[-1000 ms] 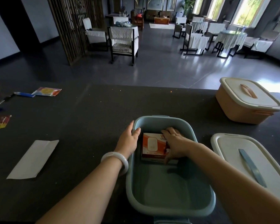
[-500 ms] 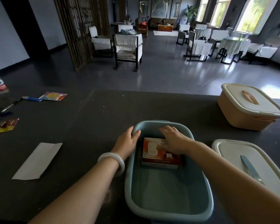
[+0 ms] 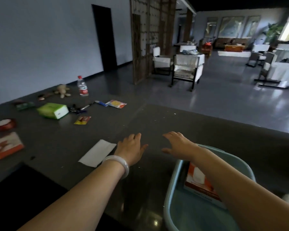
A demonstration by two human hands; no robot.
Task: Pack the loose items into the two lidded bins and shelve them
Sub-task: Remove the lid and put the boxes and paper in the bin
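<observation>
Much of your blue bin [image 3: 172, 194] is cut off at the bottom edge, and your right forearm hides part of the orange-and-white box [image 3: 197, 179] lying inside it. The items at 10 o'clock on the desk [image 3: 157, 124] are blurred; you can make out a green pack [image 3: 53, 110], a water bottle [image 3: 82, 86], a small plush toy [image 3: 62, 90] and another orange box [image 3: 5, 145] half out of view.

Your left hand [image 3: 132, 148] hovers flat, fingers spread, empty, just beside a white paper slip [image 3: 97, 153]. Your right hand [image 3: 178, 144] reaches past the bin's far rim, fingers also spread, holding nothing.

Half a second ago your right hand rested on the box inside the bin and your left gripped the rim; both have now let go and moved out toward 11 o'clock, and your view has swung left.
</observation>
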